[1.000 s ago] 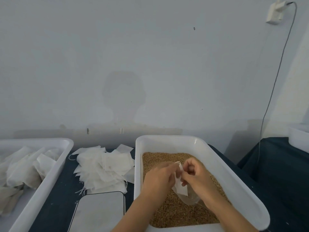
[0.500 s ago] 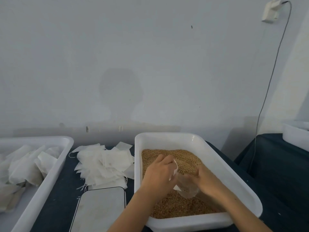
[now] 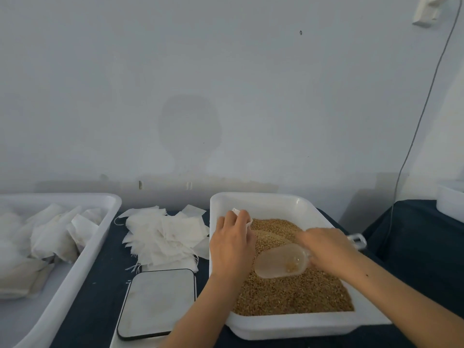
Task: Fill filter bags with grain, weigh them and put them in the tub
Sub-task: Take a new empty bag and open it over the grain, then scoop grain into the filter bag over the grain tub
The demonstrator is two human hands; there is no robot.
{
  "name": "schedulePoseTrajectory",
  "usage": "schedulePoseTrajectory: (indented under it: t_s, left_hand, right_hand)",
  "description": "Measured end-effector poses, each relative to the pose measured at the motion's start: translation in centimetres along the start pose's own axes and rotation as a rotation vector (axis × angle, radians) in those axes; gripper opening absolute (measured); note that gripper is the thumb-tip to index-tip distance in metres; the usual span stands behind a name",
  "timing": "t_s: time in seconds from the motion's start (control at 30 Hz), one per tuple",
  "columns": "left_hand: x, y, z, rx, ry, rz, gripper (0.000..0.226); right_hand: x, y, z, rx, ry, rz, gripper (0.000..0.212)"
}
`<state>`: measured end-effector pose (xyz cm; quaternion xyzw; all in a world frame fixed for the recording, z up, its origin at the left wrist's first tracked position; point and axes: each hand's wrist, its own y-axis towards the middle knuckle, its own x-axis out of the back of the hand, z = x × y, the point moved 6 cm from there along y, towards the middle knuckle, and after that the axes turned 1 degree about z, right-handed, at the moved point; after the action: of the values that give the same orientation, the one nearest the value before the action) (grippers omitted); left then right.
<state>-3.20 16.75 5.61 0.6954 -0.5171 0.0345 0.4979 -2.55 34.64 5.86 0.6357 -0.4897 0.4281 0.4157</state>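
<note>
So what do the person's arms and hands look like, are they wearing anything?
Nothing that shows. The left hand and right hand are bare, with no gloves, rings or watch in view. Both forearms are bare too, with no sleeves reaching into the picture.

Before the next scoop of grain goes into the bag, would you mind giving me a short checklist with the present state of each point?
1. Scoop in hand: ok. The right hand grips the clear plastic scoop over the grain tub.
2. Scoop loaded: not ok. Only a few grains lie in it.
3. Filter bag held: ok. The left hand holds the filter bag; just a white corner shows above the fingers.
4. Bag mouth open: cannot tell, the hand hides it.
5. Scale free: ok, nothing lies on its platform.
6. Scale switched on: cannot tell, no display in view.
</note>
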Motion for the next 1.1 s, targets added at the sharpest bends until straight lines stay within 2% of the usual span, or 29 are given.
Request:
schedulePoseTrajectory:
  t_s: [0.13, 0.23, 0.4, 0.5, 0.63, 0.77, 0.87, 1.1]
  left_hand:
    - [0.2, 0.2, 0.2, 0.012, -0.013, -0.032, 0.007]
    - [-0.1, 0.3, 0.4, 0.014, -0.033, -0.006, 0.015]
    - [-0.7, 0.4, 0.7, 0.003, -0.038, 0.031, 0.018]
    - [-1.6, 0.8, 0.7, -0.059, 0.006, 0.112, 0.018]
    - [-2.9, 1.5, 1.1, -0.149, 0.070, 0.267, 0.014]
    - [-3.9, 2.0, 2.4, -0.226, 0.134, 0.400, 0.017]
    - [-4.8, 1.6, 2.4, -0.305, 0.149, 0.488, 0.016]
    - [-5.1, 1.2, 1.9, -0.327, 0.064, 0.538, 0.019]
  right_hand:
    - [-0.1, 0.6, 0.9, 0.083, -0.109, -0.105, 0.025]
    - [-0.7, 0.7, 2.0, 0.147, -0.010, -0.130, 0.016]
    - [-3.1, 0.3, 3.4, 0.187, 0.265, 0.048, 0.015]
    - [-4.5, -0.2, 3.7, 0.129, 0.393, 0.215, 0.015]
    - [-3.8, -0.9, 3.2, 0.085, 0.539, 0.326, 0.028]
    - [-1.7, -2.2, 1.0, 0.000, 0.653, 0.333, 0.026]
    - [-0.1, -3.0, -1.0, -0.072, 0.648, 0.346, 0.023]
    - [2.8, -3.3, -4.8, -0.274, 0.612, 0.250, 0.022]
